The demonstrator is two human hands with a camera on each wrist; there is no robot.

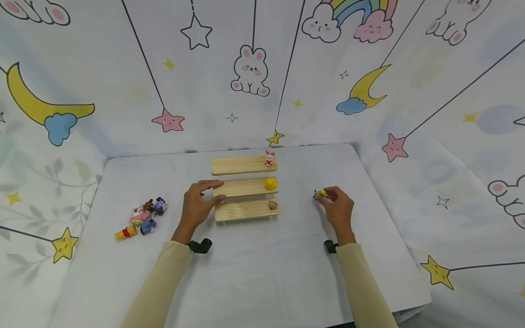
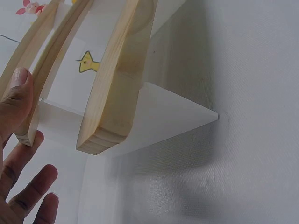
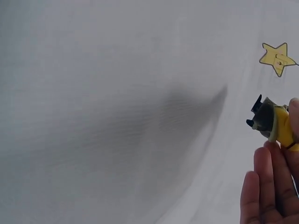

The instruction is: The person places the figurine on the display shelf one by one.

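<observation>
A three-tier wooden display shelf point(image 1: 242, 187) stands mid-table. My left hand point(image 1: 196, 206) grips the left end of its middle board point(image 2: 51, 65), thumb on one face and a finger against the other. Right of the shelf, my right hand point(image 1: 338, 206) pinches a small yellow and dark figurine point(image 3: 275, 122) above the table, its dark end poking out past the fingers. At the boards' right ends are a pink pig figurine point(image 1: 269, 159) on the top board, a round yellow figure point(image 1: 270, 183) on the middle one and a small brownish figure point(image 1: 273, 204) on the bottom one.
A cluster of small figurines point(image 1: 147, 222) lies at the table's left, with a yellow bear figurine point(image 1: 125, 233) in a red top beside it. White cloth covers the table point(image 1: 254, 273). Printed cloth walls point(image 1: 213, 91) rise behind and at both sides.
</observation>
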